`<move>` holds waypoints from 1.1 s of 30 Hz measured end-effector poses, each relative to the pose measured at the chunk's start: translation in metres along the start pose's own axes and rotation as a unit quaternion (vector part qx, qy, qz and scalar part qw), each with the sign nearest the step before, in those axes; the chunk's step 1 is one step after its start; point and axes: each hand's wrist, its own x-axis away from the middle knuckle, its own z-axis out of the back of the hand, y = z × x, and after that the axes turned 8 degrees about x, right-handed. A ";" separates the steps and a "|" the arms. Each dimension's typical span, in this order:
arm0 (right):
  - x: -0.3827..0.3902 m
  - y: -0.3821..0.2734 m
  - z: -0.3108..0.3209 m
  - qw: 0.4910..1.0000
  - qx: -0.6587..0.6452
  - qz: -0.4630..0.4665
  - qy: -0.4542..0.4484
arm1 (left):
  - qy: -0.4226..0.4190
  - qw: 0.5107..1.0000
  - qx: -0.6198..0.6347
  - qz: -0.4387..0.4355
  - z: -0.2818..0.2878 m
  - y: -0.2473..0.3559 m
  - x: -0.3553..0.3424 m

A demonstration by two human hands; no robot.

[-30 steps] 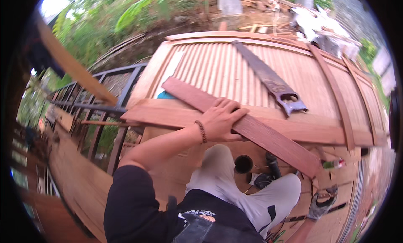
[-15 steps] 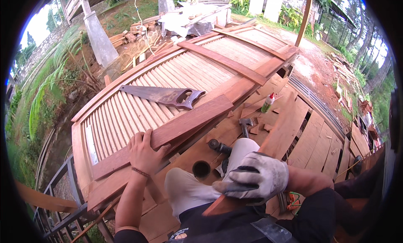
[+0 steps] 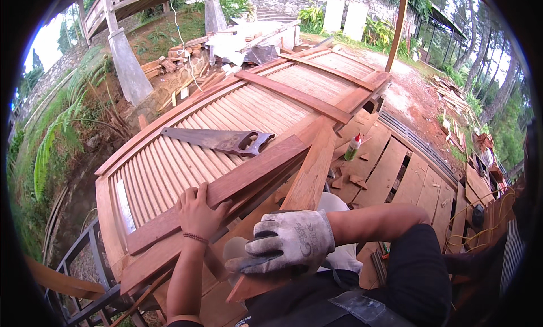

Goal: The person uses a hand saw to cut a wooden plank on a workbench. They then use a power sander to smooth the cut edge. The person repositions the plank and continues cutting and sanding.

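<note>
My bare left hand [image 3: 201, 214], a beaded bracelet at its wrist, grips a reddish-brown board [image 3: 257, 171] lying along the near edge of a louvered wooden panel [image 3: 226, 113]. Its fingers reach over the top of the board. In a grey-white work glove, my right hand [image 3: 291, 242] is closed around a long wooden plank [image 3: 310, 171] in front of my body. The plank's far end meets the panel's near edge, and its near end shows below the glove. A handsaw [image 3: 212, 139] lies on the slats beyond the board.
A green glue bottle with a red cap [image 3: 353, 146] stands on the plank floor [image 3: 416, 177] among wood offcuts [image 3: 357, 180]. A light metal strip [image 3: 125, 205] lies at the panel's left end. Dark metal railing [image 3: 79, 270] is at lower left, a yellow cord [image 3: 452, 236] at right.
My right hand has moved left with the plank, swinging its far end up to the panel's edge. The hammer and the dark tool on the floor are now mostly hidden. My left hand stays on the board.
</note>
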 end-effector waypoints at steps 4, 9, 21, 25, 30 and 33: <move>0.022 0.026 -0.002 0.996 0.018 -0.044 -0.077 | 0.001 1.000 -0.005 -0.003 -0.002 -0.002 -0.001; 0.047 0.063 -0.002 0.992 0.019 -0.076 -0.097 | 0.002 1.000 -0.006 0.005 -0.003 -0.001 -0.002; 0.089 0.112 -0.043 0.973 0.067 -0.156 -0.155 | 0.071 0.996 -0.040 0.025 -0.009 -0.005 -0.013; 0.074 0.136 -0.064 0.981 0.082 -0.159 -0.081 | 0.106 0.993 -0.035 0.045 0.000 -0.001 -0.029; 0.060 0.152 -0.078 0.973 0.172 -0.151 -0.013 | 0.113 0.993 0.009 -0.008 0.022 0.017 -0.048; 0.078 0.136 -0.088 0.952 0.200 -0.211 0.094 | 0.089 0.995 0.034 -0.032 0.023 0.039 -0.053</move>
